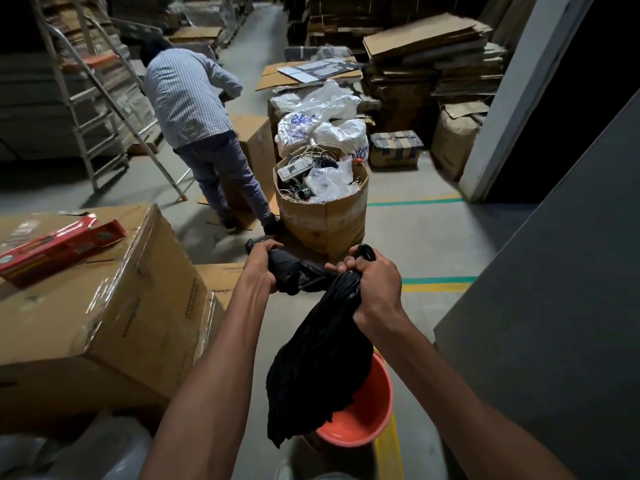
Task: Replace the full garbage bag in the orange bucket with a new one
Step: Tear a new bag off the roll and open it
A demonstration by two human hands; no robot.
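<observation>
Head view: a black garbage bag [318, 358], crumpled and limp, hangs from both hands above the orange bucket [363, 410], its lower folds draping over the bucket's near-left rim. The right hand [377, 292] is fisted tight around a gathered neck of the plastic, and the left hand [263, 263] is closed just as firmly on a bunched stretch of the same bag, which runs taut between the two fists. The bucket stands on the concrete floor [426, 237] beside a yellow floor line [388, 445]; the part of its inside that shows is bare orange (the rest is hidden by the bag). A grey panel [554, 306] rises close on the right, and a large shrink-wrapped cardboard box [104, 306] crowds the left, a red carton [59, 242] lying on its top near the left edge. Ahead, an open cardboard bin [325, 216] of wires and plastic sits in the aisle, with another person [197, 126] bending beside it and a stepladder [93, 98] further left. Open floor lies to the right of the bin.
</observation>
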